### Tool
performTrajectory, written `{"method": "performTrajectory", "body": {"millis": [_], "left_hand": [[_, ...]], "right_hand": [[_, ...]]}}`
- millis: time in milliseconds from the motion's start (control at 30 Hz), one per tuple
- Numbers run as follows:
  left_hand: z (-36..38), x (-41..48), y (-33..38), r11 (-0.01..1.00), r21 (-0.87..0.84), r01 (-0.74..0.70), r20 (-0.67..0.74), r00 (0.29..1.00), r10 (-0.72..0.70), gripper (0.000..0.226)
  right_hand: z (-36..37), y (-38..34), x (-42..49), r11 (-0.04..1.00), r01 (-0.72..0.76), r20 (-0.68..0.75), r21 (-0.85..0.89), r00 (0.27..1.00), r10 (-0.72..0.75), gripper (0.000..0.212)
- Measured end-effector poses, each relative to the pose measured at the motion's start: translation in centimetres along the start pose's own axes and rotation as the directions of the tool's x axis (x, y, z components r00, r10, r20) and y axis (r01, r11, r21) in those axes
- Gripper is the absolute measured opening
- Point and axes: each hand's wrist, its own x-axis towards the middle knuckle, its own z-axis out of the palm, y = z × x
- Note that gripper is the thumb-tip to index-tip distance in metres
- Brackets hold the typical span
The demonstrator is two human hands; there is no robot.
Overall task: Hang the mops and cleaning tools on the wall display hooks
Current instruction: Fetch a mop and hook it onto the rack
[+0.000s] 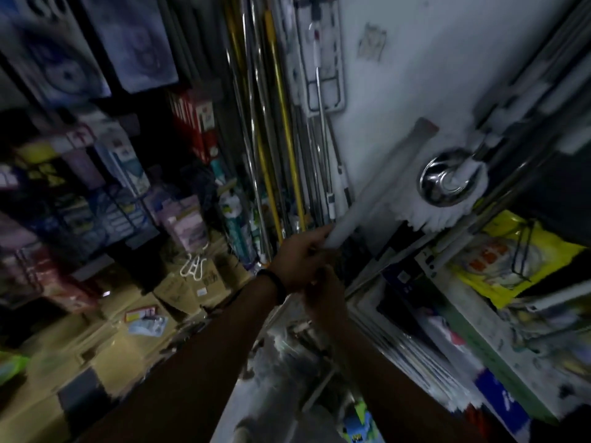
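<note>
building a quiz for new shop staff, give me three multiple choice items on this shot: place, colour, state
1. Where is the mop's chrome disc? A on the boxes B right of the white handle C left of the yellow poles
2. Colour of the mop strands? A red B green C white
3. The left hand: A grips the white handle B hangs idle C lies flat
B, disc sits right of handle; C, strands look white; A, it wraps the handle.
</note>
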Motion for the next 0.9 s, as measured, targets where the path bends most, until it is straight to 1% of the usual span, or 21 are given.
{"method": "performTrajectory", "body": {"millis": [67,133,167,200,267,333,400,500,567,733,833,900], "left_hand": [[-1.1,0.7,2.1,0.998,-0.038,-0.044,-0.014,0.999,0.043,0.053],[-2.3,1.3,4.5,0.985,-0.159,-0.07,-0.034,0.997,0.065,0.053],[-2.9,1.8,5.7,0.975,-0.198,-0.098,-0.05,0.995,0.09,0.052],[-3.4,2.4,6.8,0.968,-0.216,-0.126,-0.065,0.991,0.114,0.052],[-4.1,3.6,8.9,0.951,-0.248,-0.183,-0.083,0.982,0.167,0.052],[-4.6,4.9,11.1,0.934,-0.275,-0.228,-0.089,0.973,0.212,0.05],[-5.0,6.1,13.5,0.916,-0.312,-0.251,-0.068,0.968,0.242,0.051],[-5.5,7.8,17.6,0.882,-0.355,-0.311,-0.051,0.948,0.313,0.053],[-5.8,8.8,20.5,0.856,-0.372,-0.358,-0.055,0.929,0.365,0.052],[-5.7,12.2,27.2,0.824,-0.347,-0.447,-0.098,0.891,0.443,0.051],[-5.5,14.3,31.0,0.804,-0.329,-0.496,-0.127,0.867,0.482,0.049],[-5.5,15.8,33.5,0.792,-0.346,-0.504,-0.143,0.862,0.486,0.05]], "right_hand": [[-2.8,-2.2,0.4,0.996,-0.004,0.06,0.09,0.998,-0.002,0.026],[-5.9,-3.9,1.0,0.985,0.026,0.098,0.173,0.994,-0.043,0.019],[-7.6,-5.1,1.0,0.971,0.043,0.085,0.233,0.994,-0.065,0.013],[-9.5,-6.4,1.1,0.956,0.062,0.033,0.287,0.997,-0.074,0.01],[-13.9,-9.5,0.8,0.923,0.148,-0.129,0.355,0.986,-0.108,0.012],[-18.4,-12.6,0.9,0.856,0.267,-0.272,0.442,0.949,-0.156,0.012],[-22.8,-16.0,0.7,0.8,0.373,-0.369,0.47,0.906,-0.206,0.015],[-28.4,-20.1,0.4,0.782,0.502,-0.452,0.369,0.832,-0.321,0.012],[-31.2,-22.1,0.1,0.796,0.544,-0.494,0.267,0.786,-0.371,0.014],[-36.1,-25.4,0.3,0.834,0.546,-0.6,0.081,0.695,-0.396,0.02],[-39.1,-27.1,0.8,0.832,0.554,-0.672,0.034,0.629,-0.391,0.026],[-41.3,-28.4,0.9,0.832,0.554,-0.694,0.018,0.606,-0.389,0.026]]}}
